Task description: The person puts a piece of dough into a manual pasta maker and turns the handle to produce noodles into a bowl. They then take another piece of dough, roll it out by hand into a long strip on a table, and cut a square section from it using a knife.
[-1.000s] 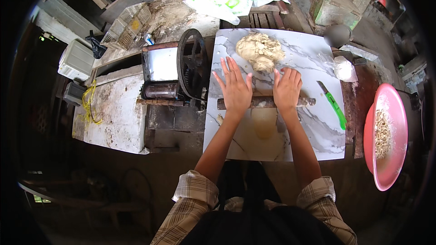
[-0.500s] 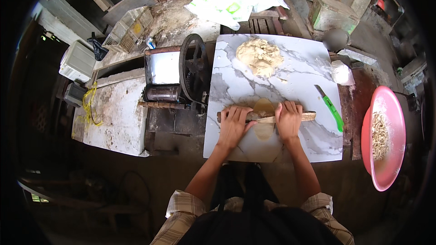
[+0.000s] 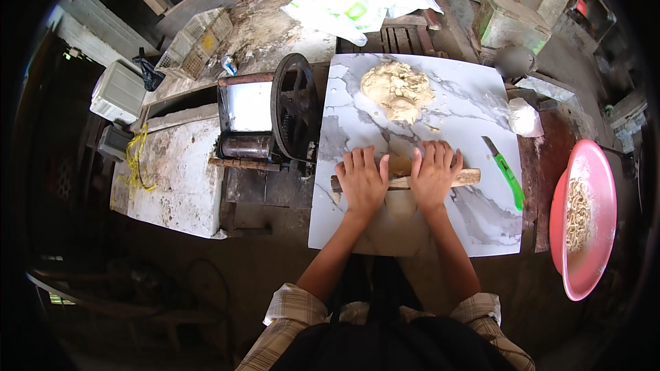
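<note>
Both my hands rest palm down on a wooden rolling pin [image 3: 467, 176] lying across a marble-patterned board [image 3: 481, 227]. My left hand [image 3: 364, 182] is open over the pin's left part, fingers spread and slightly bent past it. My right hand [image 3: 432, 177] is open over its right part, fingers likewise stretched forward. A thin, flattened piece of dough [image 3: 400, 207] lies under the pin, partly hidden. Beyond my hands sits a lumpy dough mound [image 3: 395, 91]. A green-handled knife [image 3: 509, 177] lies to their right.
A hand-cranked roller machine [image 3: 246, 143] stands left of the board. A pink bowl of short noodle-like pieces [image 3: 588, 271] is at the right. A small white bag [image 3: 524, 118] lies at the board's edge, a large white sack [image 3: 333, 3] behind, a plastic crate [image 3: 192, 41] at back left.
My hands were stretched forward at first, then drew back toward me with fingers curled round the pin. Now they have moved slightly away again and the fingers have straightened.
</note>
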`<state>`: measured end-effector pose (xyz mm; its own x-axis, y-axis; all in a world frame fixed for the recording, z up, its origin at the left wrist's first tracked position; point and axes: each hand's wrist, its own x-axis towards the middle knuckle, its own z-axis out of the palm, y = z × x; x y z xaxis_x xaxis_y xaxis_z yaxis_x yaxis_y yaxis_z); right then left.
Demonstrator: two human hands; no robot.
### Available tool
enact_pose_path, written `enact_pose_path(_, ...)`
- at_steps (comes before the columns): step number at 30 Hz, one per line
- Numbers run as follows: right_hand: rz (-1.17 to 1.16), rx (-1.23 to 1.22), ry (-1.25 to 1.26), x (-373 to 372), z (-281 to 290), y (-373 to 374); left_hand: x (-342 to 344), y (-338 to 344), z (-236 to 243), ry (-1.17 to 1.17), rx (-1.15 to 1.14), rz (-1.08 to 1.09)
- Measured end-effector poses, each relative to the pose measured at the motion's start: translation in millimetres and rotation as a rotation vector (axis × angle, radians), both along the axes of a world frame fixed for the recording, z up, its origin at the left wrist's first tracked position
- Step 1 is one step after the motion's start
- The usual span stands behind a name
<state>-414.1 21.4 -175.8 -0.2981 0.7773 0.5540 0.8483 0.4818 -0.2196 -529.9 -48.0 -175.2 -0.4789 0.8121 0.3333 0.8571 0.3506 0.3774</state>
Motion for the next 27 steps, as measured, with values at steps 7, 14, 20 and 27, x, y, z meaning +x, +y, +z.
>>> enact_pose_path(7,-0.042,0.037,0.008,-28.0,9.3,37.8,-23.8,42.3,2.9,0.104,0.136,0.096)
enact_pose_path(14,0.139,-0.053,-0.208,17.2,-10.2,-19.1,3.5,-22.0,-13.6,0.076,0.013,-0.052)
enact_pose_path(20,0.012,0.009,-0.069,-25.7,11.3,45.8,-31.6,51.1,3.0,0.140,0.073,-0.020)
enact_pose_path(27,0.094,-0.098,-0.117,7.1,-3.1,-6.0,-7.2,-2.9,-16.2,0.002,0.068,-0.134)
